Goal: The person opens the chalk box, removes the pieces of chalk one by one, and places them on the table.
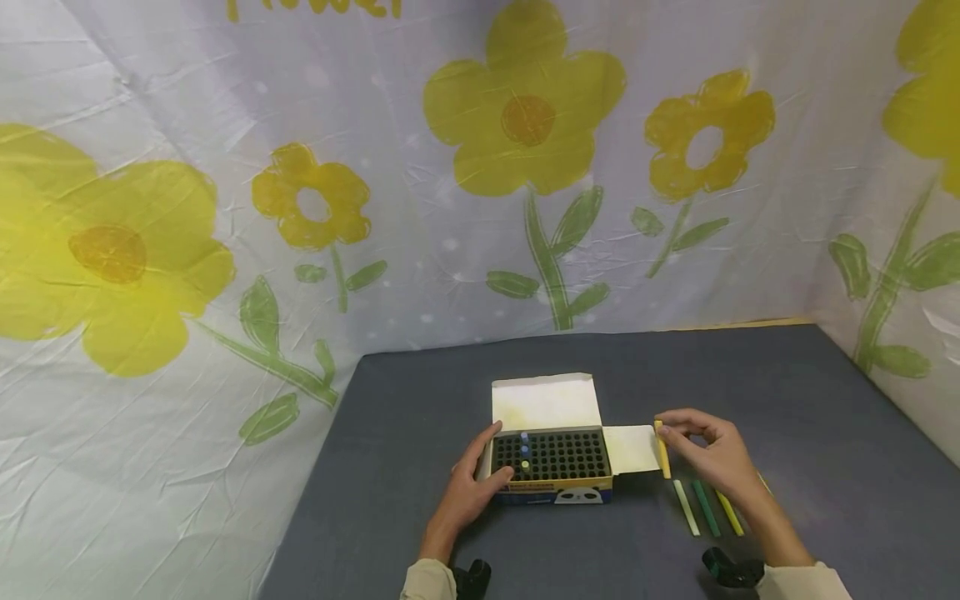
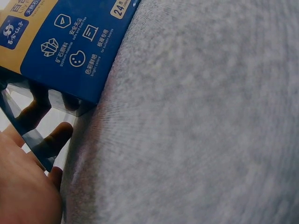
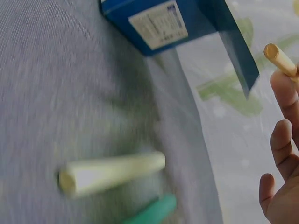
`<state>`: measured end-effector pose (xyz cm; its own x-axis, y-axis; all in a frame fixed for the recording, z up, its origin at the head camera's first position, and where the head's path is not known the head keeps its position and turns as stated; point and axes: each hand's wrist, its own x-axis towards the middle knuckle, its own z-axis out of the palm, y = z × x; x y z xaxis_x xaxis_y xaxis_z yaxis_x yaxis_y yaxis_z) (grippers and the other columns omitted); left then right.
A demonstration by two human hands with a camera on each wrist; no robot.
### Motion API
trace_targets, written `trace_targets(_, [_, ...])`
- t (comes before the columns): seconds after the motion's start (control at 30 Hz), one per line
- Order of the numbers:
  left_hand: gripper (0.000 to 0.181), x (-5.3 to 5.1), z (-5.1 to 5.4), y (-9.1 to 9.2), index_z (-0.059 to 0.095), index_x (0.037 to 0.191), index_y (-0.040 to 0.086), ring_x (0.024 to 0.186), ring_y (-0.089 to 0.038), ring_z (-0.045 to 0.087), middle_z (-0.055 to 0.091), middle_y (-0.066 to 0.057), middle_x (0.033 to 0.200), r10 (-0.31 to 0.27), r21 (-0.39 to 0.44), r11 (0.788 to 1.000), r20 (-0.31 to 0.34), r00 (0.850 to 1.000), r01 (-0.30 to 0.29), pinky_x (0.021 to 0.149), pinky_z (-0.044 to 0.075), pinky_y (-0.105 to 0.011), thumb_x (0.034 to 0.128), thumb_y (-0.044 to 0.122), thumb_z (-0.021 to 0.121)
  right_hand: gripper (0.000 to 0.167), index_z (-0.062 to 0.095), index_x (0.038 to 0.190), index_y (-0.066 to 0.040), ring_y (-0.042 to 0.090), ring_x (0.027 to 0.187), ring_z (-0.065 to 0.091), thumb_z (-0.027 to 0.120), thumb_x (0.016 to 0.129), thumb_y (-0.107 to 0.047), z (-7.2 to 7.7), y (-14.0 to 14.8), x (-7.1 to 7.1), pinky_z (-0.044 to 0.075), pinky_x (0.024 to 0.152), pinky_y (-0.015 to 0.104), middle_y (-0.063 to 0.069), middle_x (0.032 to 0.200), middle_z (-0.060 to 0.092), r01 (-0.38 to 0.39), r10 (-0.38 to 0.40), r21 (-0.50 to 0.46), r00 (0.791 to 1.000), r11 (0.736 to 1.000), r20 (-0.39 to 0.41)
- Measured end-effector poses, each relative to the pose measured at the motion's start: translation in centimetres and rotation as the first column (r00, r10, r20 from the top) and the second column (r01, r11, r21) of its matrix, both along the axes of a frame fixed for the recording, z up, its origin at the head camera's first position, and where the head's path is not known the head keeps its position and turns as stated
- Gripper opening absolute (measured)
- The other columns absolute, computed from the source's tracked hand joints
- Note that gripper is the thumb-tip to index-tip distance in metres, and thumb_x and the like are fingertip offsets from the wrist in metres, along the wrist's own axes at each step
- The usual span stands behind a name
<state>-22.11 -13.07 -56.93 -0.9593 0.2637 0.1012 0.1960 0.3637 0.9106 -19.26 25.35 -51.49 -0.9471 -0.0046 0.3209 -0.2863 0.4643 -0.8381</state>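
Observation:
A blue and yellow chalk box (image 1: 517, 497) stands with its lid folded back, showing a black insert full of round holes. Blue chalk (image 1: 524, 437) and a yellow-green chalk (image 1: 525, 465) stand in one row of holes toward the left. My left hand (image 1: 467, 498) grips the box's left end, its thumb at the front corner; in the left wrist view its fingers are partly behind the side flap (image 2: 28, 128). To the right of the box, my right hand (image 1: 708, 454) pinches an orange-yellow chalk stick (image 1: 663, 454) upright beside the right flap (image 1: 632, 448).
On the dark grey table (image 1: 420, 400), right of the box, lie a pale yellow chalk (image 1: 686, 507), a green chalk (image 1: 706, 507) and a yellow chalk (image 1: 729, 512). Another yellow piece is mostly hidden by my right wrist. A flower-printed curtain (image 1: 420, 275) hangs behind the table.

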Motion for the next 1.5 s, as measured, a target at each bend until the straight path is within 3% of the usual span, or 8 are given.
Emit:
trace_targets(0.13, [0.067,0.0,-0.1,0.0,0.036,0.155,0.046,0.154,-0.035,0.029,0.031,0.001,0.167,0.0,0.001,1.0,-0.007,1.0,0.0,0.113,0.032,-0.068,0.0962,0.038,0.069,0.026,0.071,0.119,-0.005,-0.006,0.096,0.058,0.066,0.1,-0.022,0.0,1.7,0.7,0.043,0.091,0.06,-0.002,0.087,0.075,0.018,-0.017,-0.014,0.998,1.0,0.061])
trace_targets(0.33, [0.067,0.0,-0.2,0.0,0.037,0.155,0.046,0.155,-0.035,0.028,0.031,0.001,0.167,0.006,0.005,1.0,-0.015,1.0,-0.006,0.113,0.032,-0.068,0.0961,0.038,0.069,0.031,0.07,0.123,-0.006,-0.01,0.098,0.054,0.065,0.101,-0.028,0.0,4.9,1.4,0.045,0.088,0.05,-0.004,0.091,0.074,0.076,-0.084,0.068,0.99,0.995,0.116])
trace_targets(0.53, [0.068,0.0,-0.2,0.0,0.037,0.154,0.046,0.154,-0.035,0.029,0.032,0.0,0.167,0.007,0.008,1.0,-0.014,1.0,-0.007,0.113,0.033,-0.067,0.0958,0.038,0.069,0.042,0.068,0.128,-0.006,-0.012,0.093,0.052,0.063,0.101,-0.039,-0.4,7.9,2.1,0.045,0.086,0.057,-0.016,0.097,0.071,0.091,-0.112,0.102,0.968,0.991,0.224])
trace_targets(0.73, [0.068,-0.1,-0.3,0.0,0.037,0.154,0.046,0.155,-0.035,0.028,0.032,0.001,0.167,0.005,0.019,1.0,-0.01,1.0,-0.005,0.113,0.032,-0.068,0.0959,0.037,0.07,0.044,0.07,0.126,-0.007,-0.004,0.082,0.058,0.062,0.101,-0.043,-1.0,10.3,2.6,0.047,0.068,0.037,-0.015,0.095,0.071,0.107,-0.168,0.233,0.951,0.966,0.259])
trace_targets(0.87, [0.068,-0.1,-0.3,0.0,0.037,0.154,0.047,0.154,-0.035,0.029,0.032,0.002,0.166,0.004,0.027,1.0,-0.006,1.0,-0.003,0.112,0.034,-0.067,0.0958,0.037,0.07,0.039,0.072,0.118,-0.003,-0.002,0.071,0.057,0.064,0.101,-0.036,-1.5,11.6,2.7,0.031,0.093,0.061,-0.005,0.083,0.074,0.108,-0.178,0.282,0.955,0.953,0.236])
trace_targets(0.97, [0.068,-0.1,-0.3,0.0,0.037,0.154,0.046,0.154,-0.035,0.029,0.032,0.001,0.166,0.002,0.025,1.0,-0.003,1.0,-0.002,0.112,0.034,-0.067,0.0958,0.037,0.07,0.033,0.074,0.11,-0.002,-0.003,0.065,0.055,0.065,0.101,-0.033,-1.9,12.2,2.6,0.015,0.084,0.067,-0.002,0.076,0.074,0.1,-0.181,0.348,0.961,0.932,0.21])
trace_targets(1.1, [0.068,0.0,-0.1,0.0,0.037,0.154,0.046,0.155,-0.035,0.028,0.032,0.002,0.166,0.005,0.016,1.0,-0.001,1.0,-0.005,0.113,0.033,-0.067,0.0958,0.038,0.07,0.026,0.076,0.103,-0.009,-0.001,0.062,0.055,0.066,0.1,-0.033,-2.1,12.6,2.5,0.018,0.075,0.051,-0.005,0.075,0.074,0.074,-0.185,0.477,0.964,0.876,0.19])
trace_targets(1.5, [0.067,0.1,-0.1,0.1,0.036,0.153,0.049,0.154,-0.034,0.03,0.033,0.004,0.166,0.024,-0.011,1.0,0.0,1.0,-0.024,0.113,0.033,-0.068,0.0954,0.04,0.07,0.014,0.075,0.095,-0.014,0.011,0.066,0.055,0.068,0.094,-0.025,-2.2,12.4,2.0,0.019,0.071,0.051,-0.007,0.078,0.071,0.004,-0.199,0.637,0.951,0.771,0.235])
